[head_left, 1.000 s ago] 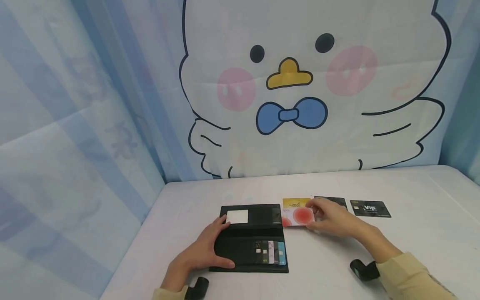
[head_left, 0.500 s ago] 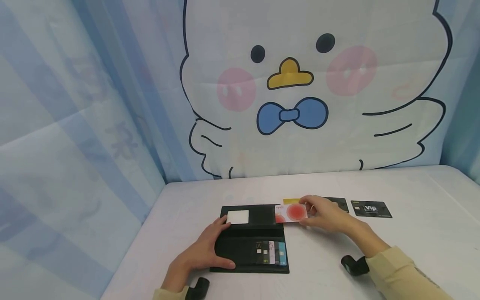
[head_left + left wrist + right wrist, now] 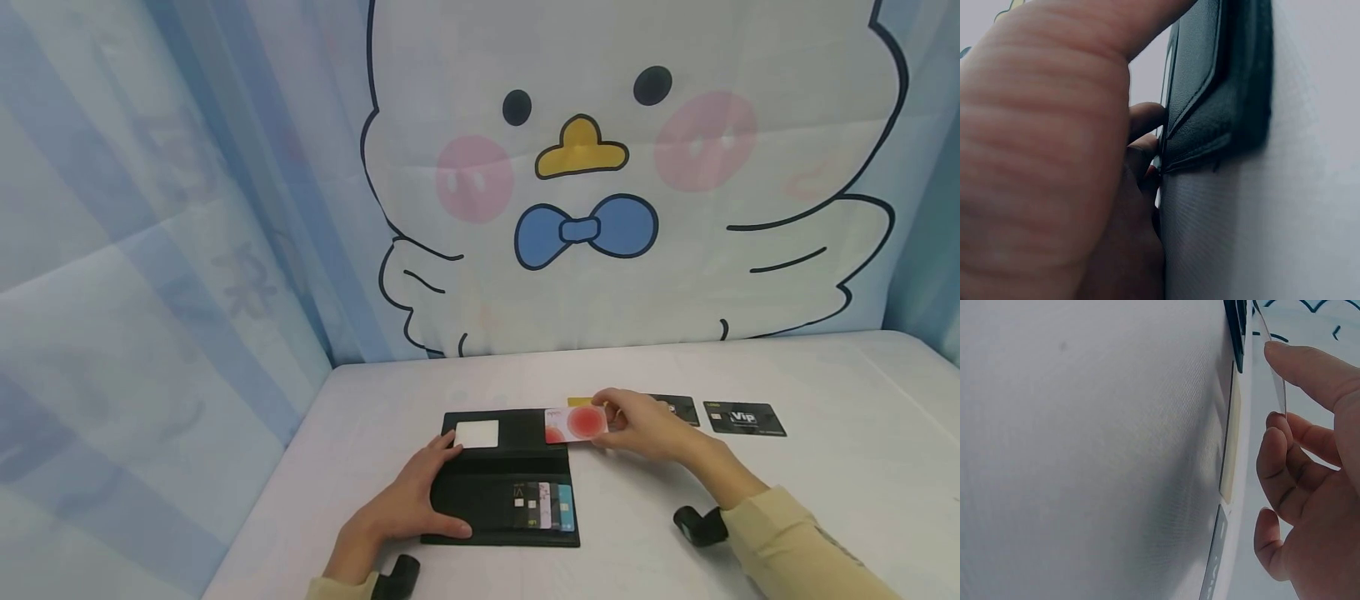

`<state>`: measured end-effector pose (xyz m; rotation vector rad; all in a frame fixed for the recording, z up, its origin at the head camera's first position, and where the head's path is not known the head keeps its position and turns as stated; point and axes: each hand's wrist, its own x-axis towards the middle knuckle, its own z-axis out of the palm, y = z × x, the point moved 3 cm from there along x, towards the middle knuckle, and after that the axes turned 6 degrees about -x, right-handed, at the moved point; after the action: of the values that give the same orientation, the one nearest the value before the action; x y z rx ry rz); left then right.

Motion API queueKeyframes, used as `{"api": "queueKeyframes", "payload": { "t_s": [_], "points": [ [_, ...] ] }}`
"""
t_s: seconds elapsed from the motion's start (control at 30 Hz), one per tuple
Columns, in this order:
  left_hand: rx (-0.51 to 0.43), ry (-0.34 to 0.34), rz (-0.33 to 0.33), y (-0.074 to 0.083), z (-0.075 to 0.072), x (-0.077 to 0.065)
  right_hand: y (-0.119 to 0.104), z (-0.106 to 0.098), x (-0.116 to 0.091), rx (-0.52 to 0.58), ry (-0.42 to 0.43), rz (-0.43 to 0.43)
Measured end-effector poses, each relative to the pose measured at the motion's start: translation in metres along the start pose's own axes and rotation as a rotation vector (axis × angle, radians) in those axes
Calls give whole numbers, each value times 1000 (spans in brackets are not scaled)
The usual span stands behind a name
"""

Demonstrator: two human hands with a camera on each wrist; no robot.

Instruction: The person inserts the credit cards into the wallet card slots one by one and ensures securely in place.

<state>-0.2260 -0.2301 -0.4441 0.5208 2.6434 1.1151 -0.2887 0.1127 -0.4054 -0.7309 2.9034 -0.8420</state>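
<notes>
A black wallet [image 3: 480, 508] lies unfolded on the table, a white card [image 3: 476, 434] showing in its upper half and several overlapping cards [image 3: 543, 505] in its lower half. My left hand [image 3: 408, 492] rests along the wallet's left side, thumb on the lower half, fingers at the upper half. Between thumb and fingers my right hand [image 3: 645, 425] pinches a white card with red circles [image 3: 576, 423]. That card is raised above the table, its left end over the wallet's upper right corner, as the right wrist view also shows with the card [image 3: 1279, 387] edge-on.
Partly hidden behind the right hand lies a yellow card [image 3: 581, 402]. Further right are a black card [image 3: 678, 408] and a black VIP card [image 3: 744, 418]. The table [image 3: 637, 533] is white, with a cartoon-printed curtain [image 3: 525, 317] behind it.
The right hand has moved left with the red-circle card, lifting it from in front of the yellow card to over the wallet's upper right corner. The left hand stays on the wallet.
</notes>
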Motion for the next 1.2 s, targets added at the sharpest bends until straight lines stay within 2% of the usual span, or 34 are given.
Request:
{"api": "queueKeyframes", "payload": {
  "t_s": [0.3,0.87,1.2],
  "points": [
    [-4,-1,3,0,0,0,-6,2,2,7,-7,-18],
    [-5,-5,7,-1,0,0,-11,6,7,25,-27,40],
    [-3,-3,8,-1,-1,0,-13,9,7,30,-46,26]
  ]
}}
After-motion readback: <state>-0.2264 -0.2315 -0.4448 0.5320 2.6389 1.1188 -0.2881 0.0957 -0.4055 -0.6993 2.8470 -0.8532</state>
